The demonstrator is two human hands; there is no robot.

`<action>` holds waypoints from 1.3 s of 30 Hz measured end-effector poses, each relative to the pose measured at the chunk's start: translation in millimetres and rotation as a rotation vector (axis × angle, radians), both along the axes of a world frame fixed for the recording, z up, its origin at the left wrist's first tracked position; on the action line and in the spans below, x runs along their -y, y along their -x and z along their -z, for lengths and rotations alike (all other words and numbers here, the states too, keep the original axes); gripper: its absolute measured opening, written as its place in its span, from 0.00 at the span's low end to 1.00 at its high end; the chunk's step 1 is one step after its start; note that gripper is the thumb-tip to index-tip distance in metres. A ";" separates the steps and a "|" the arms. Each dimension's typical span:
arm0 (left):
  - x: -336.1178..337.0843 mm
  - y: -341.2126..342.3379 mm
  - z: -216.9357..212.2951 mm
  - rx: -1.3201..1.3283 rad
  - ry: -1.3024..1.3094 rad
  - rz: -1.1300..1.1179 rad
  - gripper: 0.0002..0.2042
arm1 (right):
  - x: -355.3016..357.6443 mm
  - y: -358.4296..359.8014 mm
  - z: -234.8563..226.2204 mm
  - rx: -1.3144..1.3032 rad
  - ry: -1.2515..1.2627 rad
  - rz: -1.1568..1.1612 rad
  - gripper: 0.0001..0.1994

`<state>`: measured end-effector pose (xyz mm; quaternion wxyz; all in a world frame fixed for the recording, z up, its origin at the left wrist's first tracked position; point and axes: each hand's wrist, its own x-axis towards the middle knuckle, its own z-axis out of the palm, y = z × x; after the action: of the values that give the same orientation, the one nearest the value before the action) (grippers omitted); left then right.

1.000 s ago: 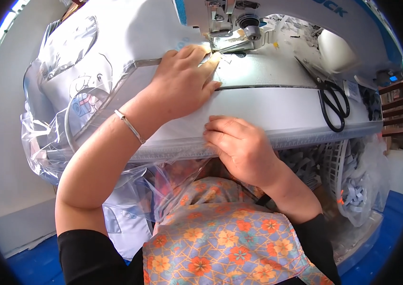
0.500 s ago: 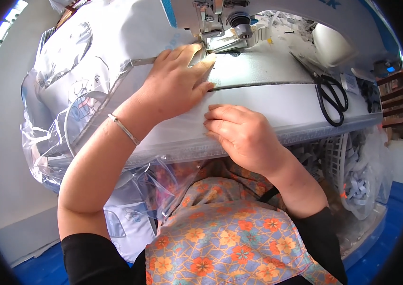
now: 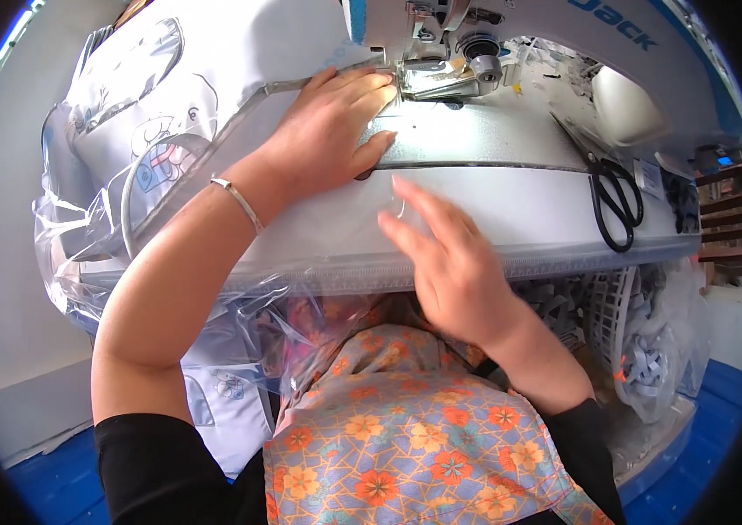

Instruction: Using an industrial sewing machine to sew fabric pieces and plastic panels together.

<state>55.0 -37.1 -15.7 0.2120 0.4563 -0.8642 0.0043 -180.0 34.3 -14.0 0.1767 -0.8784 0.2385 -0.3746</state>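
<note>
My left hand (image 3: 329,127) lies flat with its fingers stretched out, pressing on white printed material with clear plastic (image 3: 244,109). Its fingertips are right beside the presser foot of a white and blue sewing machine (image 3: 546,22). My right hand (image 3: 458,262) hovers over the front of the table, thumb and fingers apart and slightly blurred. A small pale curved bit shows by its fingers; I cannot tell whether it is thread or a nail. The material bears light cartoon drawings (image 3: 159,162) and a grey bound edge, and spreads left of the machine.
Black-handled scissors (image 3: 618,197) lie on the right of the table. A ruler strip (image 3: 353,278) runs along the front edge. Clear plastic hangs over the left front. Below right are a white basket (image 3: 612,306) and a bag of grey scraps (image 3: 651,363). A brown wooden chair (image 3: 728,219) stands beyond.
My right hand has opened from bunched fingers to spread ones, staying near the same place. The left hand remains beside the presser foot. The whole view has shifted slightly.
</note>
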 end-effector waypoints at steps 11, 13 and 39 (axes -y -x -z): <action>-183.1 -170.3 -59.6 0.204 0.657 -0.820 0.25 | -91.4 -26.4 82.3 0.158 -1.566 -0.401 0.18; -270.0 -254.9 -25.1 0.022 0.531 -1.211 0.36 | -98.4 -40.6 93.3 0.093 -1.681 -0.495 0.17; -413.2 -364.8 -27.1 -1.281 0.464 -1.232 0.17 | -128.3 27.0 34.2 0.462 -1.751 -0.404 0.10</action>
<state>419.8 376.1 11.4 0.6968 0.6975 -0.1632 0.0361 -207.0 162.6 -48.2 0.8821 -0.3603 0.2376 -0.1886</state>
